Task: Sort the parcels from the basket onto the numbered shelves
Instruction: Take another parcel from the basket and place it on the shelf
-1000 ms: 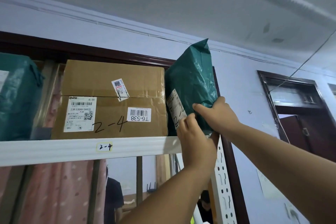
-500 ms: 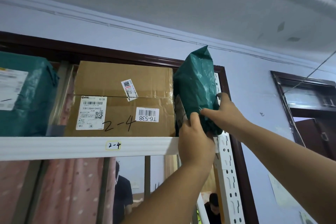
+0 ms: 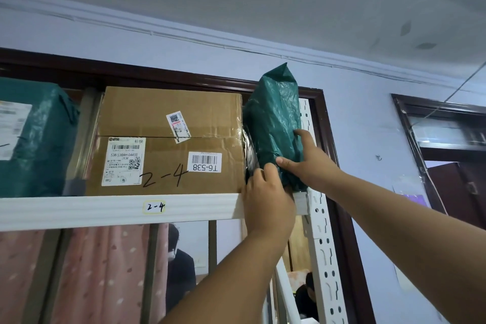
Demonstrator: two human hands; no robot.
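Item 1, my left hand [image 3: 268, 200]: arm raised steeply from below, back of the hand toward me, fingers curled against the lower left edge of the green parcel [image 3: 276, 123], gripping it where it meets the shelf rail [image 3: 105, 209].

Item 2, my right hand [image 3: 305, 160]: arm reaching in from the lower right, thumb up along the parcel's right face, fingers wrapped over its lower front. Both hands grasp the same parcel.

Item 3, green parcel: dark green plastic mailer, crinkled and glossy, with a pinched, folded top. A pale label strip on its left face is turned nearly edge-on and unreadable. It stands upright at the right end of the top shelf, long axis vertical, folded tip pointing at the ceiling and leaning slightly right. Its left side touches the cardboard box [image 3: 168, 139]; its right side is just beside the white perforated upright [image 3: 323, 244].

Item 4, cardboard box: brown, taped, marked "2-4" by hand, with a barcode sticker reading T6-538 upside down.

Item 5, shelf rail: white, carrying a small tag [image 3: 154, 207] reading "2-4".

Item 6, another green parcel [image 3: 31, 137] at the shelf's far left.
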